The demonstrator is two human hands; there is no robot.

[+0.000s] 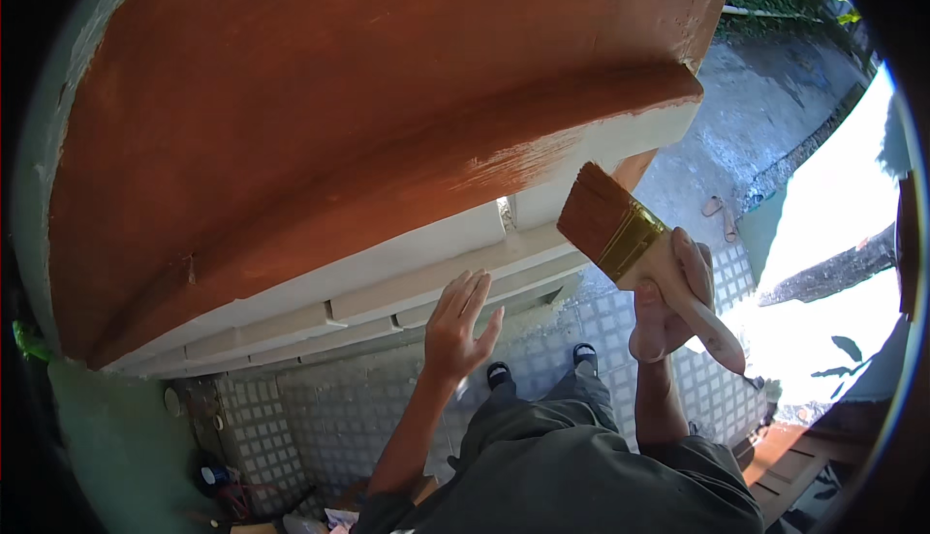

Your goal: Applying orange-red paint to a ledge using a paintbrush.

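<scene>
A wide paintbrush (pixel 617 232) with a pale wooden handle and brass-coloured ferrule is gripped in my right hand (pixel 672 301). Reddish-brown paint coats its bristles, which point up and left and look apart from the wall. My left hand (pixel 458 323) holds nothing, its fingers apart, in front of white stepped moulding (pixel 436 294). Above spreads a wall (pixel 349 91) painted reddish-brown. Along its lower edge a ledge (pixel 617 134) is brown at the top and white on its right front, with streaky brush marks between.
Below lies a patterned tile floor (pixel 370 396), where I stand in dark sandals (pixel 499 373). A pair of pink sandals (pixel 719 214) rests at the right. At lower left are a green wall (pixel 116 439) and assorted items near a dark blue can (pixel 214 476).
</scene>
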